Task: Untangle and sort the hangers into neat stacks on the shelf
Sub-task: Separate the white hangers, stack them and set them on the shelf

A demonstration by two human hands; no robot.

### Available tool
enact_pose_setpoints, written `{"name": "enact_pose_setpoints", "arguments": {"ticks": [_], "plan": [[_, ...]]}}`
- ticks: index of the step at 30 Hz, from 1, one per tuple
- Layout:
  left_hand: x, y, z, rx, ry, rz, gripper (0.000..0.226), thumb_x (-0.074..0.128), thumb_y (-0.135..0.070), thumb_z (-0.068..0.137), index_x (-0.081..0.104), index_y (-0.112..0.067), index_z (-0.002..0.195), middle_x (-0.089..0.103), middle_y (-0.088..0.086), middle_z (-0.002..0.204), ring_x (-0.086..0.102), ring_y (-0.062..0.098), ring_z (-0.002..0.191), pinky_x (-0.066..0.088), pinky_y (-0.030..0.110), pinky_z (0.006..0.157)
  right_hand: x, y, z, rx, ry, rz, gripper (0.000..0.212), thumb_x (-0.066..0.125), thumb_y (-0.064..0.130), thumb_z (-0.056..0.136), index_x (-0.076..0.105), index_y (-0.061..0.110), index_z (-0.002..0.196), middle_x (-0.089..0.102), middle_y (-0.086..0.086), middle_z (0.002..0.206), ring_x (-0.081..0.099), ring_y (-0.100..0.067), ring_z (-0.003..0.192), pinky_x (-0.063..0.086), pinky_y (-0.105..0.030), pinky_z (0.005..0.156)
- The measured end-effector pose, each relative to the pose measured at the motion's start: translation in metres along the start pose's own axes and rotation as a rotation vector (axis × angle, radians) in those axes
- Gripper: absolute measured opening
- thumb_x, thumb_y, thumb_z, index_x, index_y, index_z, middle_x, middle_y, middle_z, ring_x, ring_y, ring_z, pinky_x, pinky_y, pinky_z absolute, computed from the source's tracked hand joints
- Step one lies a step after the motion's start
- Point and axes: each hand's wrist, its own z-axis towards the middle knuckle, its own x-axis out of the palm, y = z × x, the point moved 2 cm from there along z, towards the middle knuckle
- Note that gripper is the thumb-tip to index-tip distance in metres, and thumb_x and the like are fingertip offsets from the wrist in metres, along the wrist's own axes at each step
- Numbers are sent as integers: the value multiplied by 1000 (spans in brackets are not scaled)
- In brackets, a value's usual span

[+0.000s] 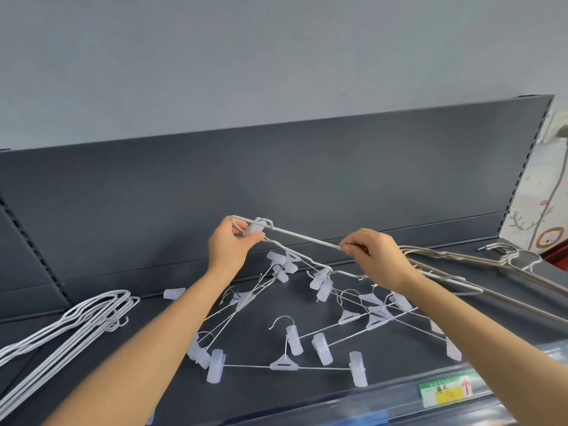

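Both hands hold a white wire hanger (302, 238) up above the dark shelf (129, 342). My left hand (231, 245) grips its left end, where a pale plastic clip (254, 229) is caught on the bar. My right hand (375, 256) pinches the bar farther right. Under the hands lies a tangle of metal clip hangers (307, 321) with translucent clips. A neat stack of white wire hangers (70, 324) lies at the left. Silver metal hangers (479, 265) are stacked at the right.
The shelf's dark back panel (276, 179) rises behind the hangers. A clear plastic price rail with a green and yellow label (445, 392) runs along the shelf's front edge. One loose clip (174, 293) lies near the back of the shelf.
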Motion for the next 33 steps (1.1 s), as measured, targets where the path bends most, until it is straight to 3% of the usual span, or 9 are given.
{"name": "enact_pose_setpoints", "arguments": {"ticks": [2, 5, 9, 14, 19, 24, 27, 30, 33], "plan": [[3, 0, 1, -6, -20, -58, 25, 76, -19, 74, 60, -7, 88, 68, 3, 89, 69, 25, 78, 59, 42, 72, 1, -1, -1, 32, 34, 31, 10, 61, 16, 89, 70, 15, 86, 62, 6, 81, 54, -4, 69, 37, -8, 63], [3, -1, 2, -5, 6, -117, 24, 75, -14, 76, 60, -2, 90, 68, 9, 92, 70, 18, 76, 59, 28, 61, 2, -4, 0, 46, 27, 26, 7, 63, 15, 88, 70, 14, 88, 62, 8, 78, 53, -4, 68, 37, -8, 63], [-1, 0, 3, 0, 165, -116, 33, 76, -3, 74, 58, -11, 101, 67, -4, 97, 65, -6, 76, 52, 20, 71, 3, -4, 6, 35, -15, -11, 10, 60, 11, 89, 70, 11, 88, 59, 8, 78, 50, 0, 69, 34, -6, 63], [-12, 2, 3, -4, 208, -119, 36, 74, 6, 72, 62, -18, 95, 69, -2, 99, 67, 14, 92, 58, 29, 67, 4, -5, 6, 15, -16, -12, 11, 59, 10, 89, 69, 12, 87, 59, 8, 79, 51, 0, 69, 35, -5, 63], [-17, 3, 4, 20, 63, -6, 14, 78, -11, 74, 65, -10, 78, 71, 7, 74, 71, 18, 67, 58, 28, 61, 7, -2, 1, -18, 31, 12, 9, 61, 12, 88, 70, 13, 86, 60, 9, 79, 54, -2, 70, 36, -7, 64], [-16, 6, 6, -62, -60, -84, 24, 76, -19, 79, 60, -1, 79, 70, 16, 74, 69, 22, 55, 56, 28, 53, 9, 2, -5, -30, 44, 45, 9, 62, 12, 88, 70, 15, 85, 60, 11, 79, 55, -3, 70, 38, -6, 63], [-17, 7, 6, -73, 31, -144, 25, 74, -10, 79, 59, -7, 98, 71, 15, 83, 72, 26, 69, 59, 34, 67, 6, 0, -4, -25, 11, 40, 10, 62, 12, 88, 70, 16, 84, 60, 11, 78, 54, -3, 69, 36, -8, 64], [-19, 8, 5, -82, 143, -40, 49, 71, -7, 79, 49, -21, 121, 71, 0, 96, 71, 19, 80, 55, 36, 84, -1, -1, -1, -20, -74, 46, 9, 62, 11, 88, 70, 14, 85, 58, 14, 74, 52, -1, 67, 34, -6, 63], [-20, 9, 0, -106, 204, 13, 59, 69, -10, 80, 45, -23, 132, 68, -5, 105, 71, 16, 82, 54, 39, 89, -6, -2, 3, 16, -160, 117, 8, 63, 10, 87, 70, 12, 86, 57, 14, 70, 52, -3, 64, 36, -10, 61]]}}
